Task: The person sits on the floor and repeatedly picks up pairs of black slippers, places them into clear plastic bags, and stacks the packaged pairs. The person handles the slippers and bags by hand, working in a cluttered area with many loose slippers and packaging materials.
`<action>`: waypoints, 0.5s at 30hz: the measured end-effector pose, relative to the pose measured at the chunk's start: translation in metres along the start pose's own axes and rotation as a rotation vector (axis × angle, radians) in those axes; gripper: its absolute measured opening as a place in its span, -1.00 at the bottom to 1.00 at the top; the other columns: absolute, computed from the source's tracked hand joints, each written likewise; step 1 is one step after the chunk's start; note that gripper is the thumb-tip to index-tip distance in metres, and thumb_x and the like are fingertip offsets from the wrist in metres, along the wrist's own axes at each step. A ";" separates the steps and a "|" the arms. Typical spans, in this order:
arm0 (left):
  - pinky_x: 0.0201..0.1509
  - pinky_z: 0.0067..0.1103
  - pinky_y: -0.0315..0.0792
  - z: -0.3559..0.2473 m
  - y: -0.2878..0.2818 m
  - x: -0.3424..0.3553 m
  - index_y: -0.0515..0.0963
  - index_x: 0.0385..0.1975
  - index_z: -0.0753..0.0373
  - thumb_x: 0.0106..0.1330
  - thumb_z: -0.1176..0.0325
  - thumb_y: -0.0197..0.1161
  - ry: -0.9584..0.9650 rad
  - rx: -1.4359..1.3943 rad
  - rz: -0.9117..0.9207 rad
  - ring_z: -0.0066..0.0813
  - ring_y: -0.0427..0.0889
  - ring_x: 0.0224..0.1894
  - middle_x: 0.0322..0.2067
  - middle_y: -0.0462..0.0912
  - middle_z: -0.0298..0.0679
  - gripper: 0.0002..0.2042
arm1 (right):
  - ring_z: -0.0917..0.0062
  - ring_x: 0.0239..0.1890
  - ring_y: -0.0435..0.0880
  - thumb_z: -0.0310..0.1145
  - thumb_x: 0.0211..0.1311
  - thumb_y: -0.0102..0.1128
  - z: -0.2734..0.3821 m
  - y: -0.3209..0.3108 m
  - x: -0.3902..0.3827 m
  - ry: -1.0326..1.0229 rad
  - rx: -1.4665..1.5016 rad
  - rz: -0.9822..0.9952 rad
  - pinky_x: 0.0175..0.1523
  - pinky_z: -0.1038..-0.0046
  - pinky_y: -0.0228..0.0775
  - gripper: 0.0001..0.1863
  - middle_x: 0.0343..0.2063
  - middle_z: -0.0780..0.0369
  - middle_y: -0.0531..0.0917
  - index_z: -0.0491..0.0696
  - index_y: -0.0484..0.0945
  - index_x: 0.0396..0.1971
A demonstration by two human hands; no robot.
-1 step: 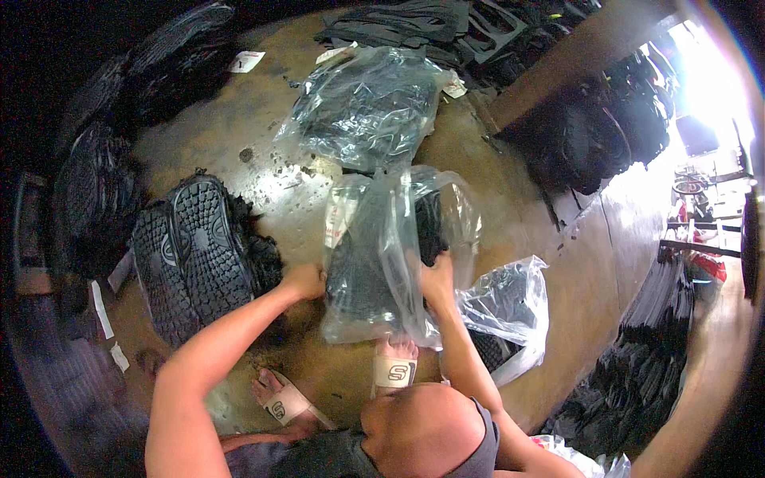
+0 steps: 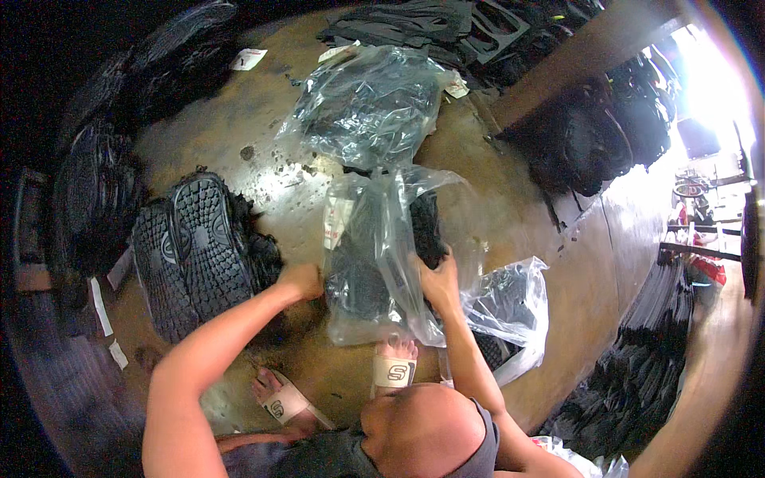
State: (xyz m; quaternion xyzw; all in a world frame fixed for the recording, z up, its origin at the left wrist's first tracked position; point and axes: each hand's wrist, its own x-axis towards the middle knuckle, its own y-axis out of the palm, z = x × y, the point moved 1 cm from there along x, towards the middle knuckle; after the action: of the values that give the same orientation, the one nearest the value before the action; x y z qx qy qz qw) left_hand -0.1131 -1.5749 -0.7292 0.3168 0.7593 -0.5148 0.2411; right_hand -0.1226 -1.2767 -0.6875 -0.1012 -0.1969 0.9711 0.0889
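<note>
Before me a clear plastic bag lies on the floor with black rubber shoe soles inside, partly hidden by folded plastic. My left hand is closed at the bag's left edge, its fingertips out of sight. On the other side, my right hand grips the bag's loose plastic beside the black soles, thumb uppermost. A white label with red marks shows at the bag's upper left. Left of my left hand rests a stack of black treaded soles.
Beyond sits another filled clear bag. A partly opened bag lies right of my right forearm. Heaps of black soles stand at far left, top and right. A beam slants across the upper right. Paper slips lie on the floor.
My right hand has shifted very slightly right, and the loose plastic around it has moved a little. My left hand sits slightly farther from the bag's edge.
</note>
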 end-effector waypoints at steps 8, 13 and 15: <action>0.05 -0.31 0.51 -0.075 -0.167 -0.068 0.49 0.01 0.29 0.52 0.22 0.09 0.700 -0.342 -0.845 -0.03 0.67 -0.10 -0.13 0.63 0.00 -0.73 | 0.37 -0.11 0.71 -0.33 0.18 0.41 0.122 -0.062 -0.050 -0.149 -0.218 0.511 0.11 0.35 0.47 -0.51 -0.18 -0.01 0.74 -0.25 0.56 0.07; -0.07 -0.32 0.46 -0.101 -0.166 -0.075 0.50 -0.20 0.28 0.58 0.09 0.01 0.680 -0.445 -0.346 -0.15 0.63 -0.22 -0.32 0.62 -0.08 -0.66 | 0.31 -0.17 0.74 -0.31 0.16 0.43 0.136 -0.080 -0.069 -0.131 -0.218 0.663 0.03 0.34 0.50 -0.50 -0.23 0.04 0.74 -0.17 0.56 0.09; -0.14 -0.33 0.44 -0.100 -0.160 -0.075 0.46 -0.27 0.27 0.58 0.05 -0.02 0.772 -0.539 -0.500 -0.20 0.58 -0.31 -0.41 0.55 -0.10 -0.63 | 0.30 -0.22 0.72 -0.29 0.15 0.44 0.127 -0.091 -0.073 -0.138 -0.245 0.685 -0.03 0.32 0.51 -0.51 -0.27 0.05 0.74 -0.17 0.58 0.05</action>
State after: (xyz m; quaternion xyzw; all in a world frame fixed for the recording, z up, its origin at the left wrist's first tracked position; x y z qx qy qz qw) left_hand -0.1829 -1.5423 -0.5410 0.2195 0.9504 -0.1892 -0.1130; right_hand -0.0699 -1.2562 -0.5245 -0.1056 -0.2719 0.9183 -0.2676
